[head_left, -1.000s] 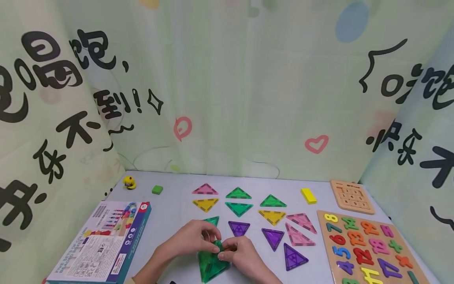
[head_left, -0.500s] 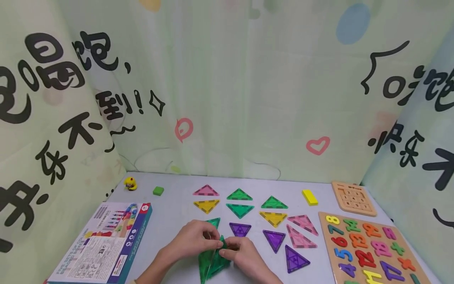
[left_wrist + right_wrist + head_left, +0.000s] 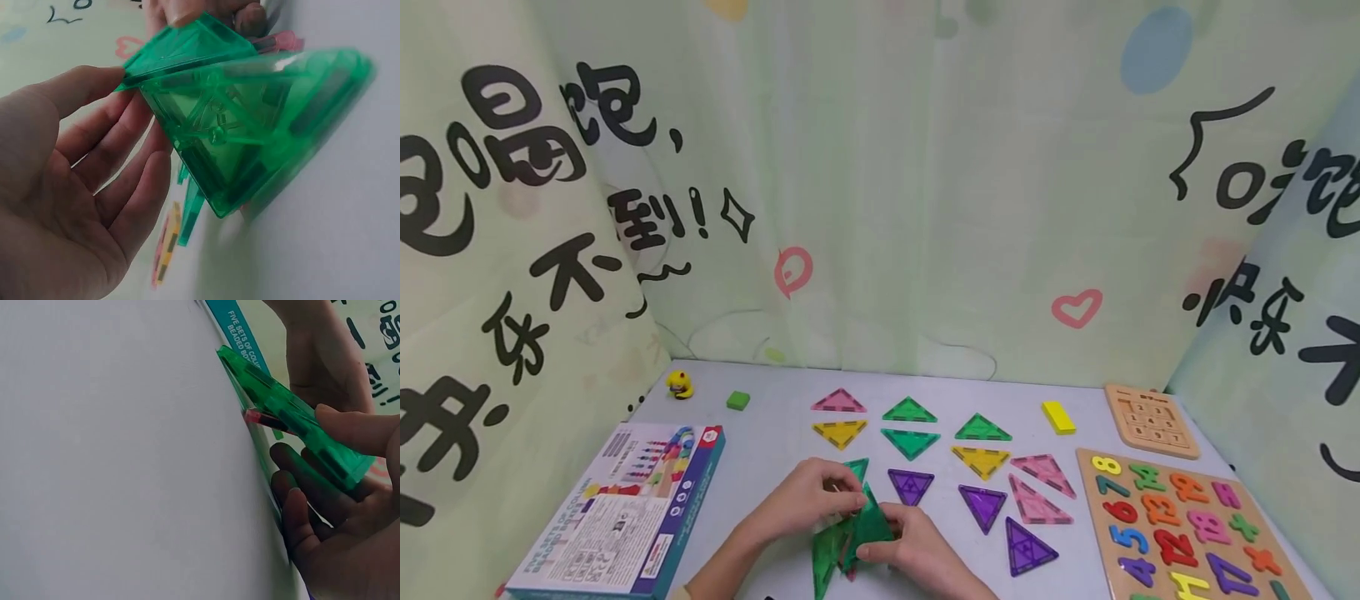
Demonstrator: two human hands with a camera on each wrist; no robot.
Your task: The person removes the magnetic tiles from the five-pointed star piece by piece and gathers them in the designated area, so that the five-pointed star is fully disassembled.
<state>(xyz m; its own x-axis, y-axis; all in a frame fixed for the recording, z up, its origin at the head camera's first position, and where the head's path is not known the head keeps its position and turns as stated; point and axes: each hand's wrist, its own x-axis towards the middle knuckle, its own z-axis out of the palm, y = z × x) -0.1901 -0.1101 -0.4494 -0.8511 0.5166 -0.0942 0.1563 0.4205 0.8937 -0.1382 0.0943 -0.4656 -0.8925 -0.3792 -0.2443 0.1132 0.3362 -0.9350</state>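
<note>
Joined green see-through triangular magnetic tiles (image 3: 829,550) stand tilted between the two hands, low in the head view. My left hand (image 3: 801,498) pinches their upper tip between thumb and fingers. My right hand (image 3: 921,542) grips the green tile (image 3: 871,525) on the right side, thumb on its near face and fingers behind. In the left wrist view one green tile (image 3: 219,119) faces the camera, another above it at an angle. A pink piece (image 3: 281,42) shows behind them. The right wrist view has the green tiles (image 3: 287,406) edge-on under the right thumb.
Pink, yellow (image 3: 839,434), green (image 3: 909,443) and purple triangle tiles (image 3: 982,506) lie behind and right of the hands. A boxed toy set (image 3: 617,508) is at left. A number board (image 3: 1172,525) and wooden puzzle (image 3: 1152,419) are at right.
The right hand has turned its green tile up and out, so its face now shows beside the left tile. A pink edge appears beneath. The left hand keeps its pinch at the tip.
</note>
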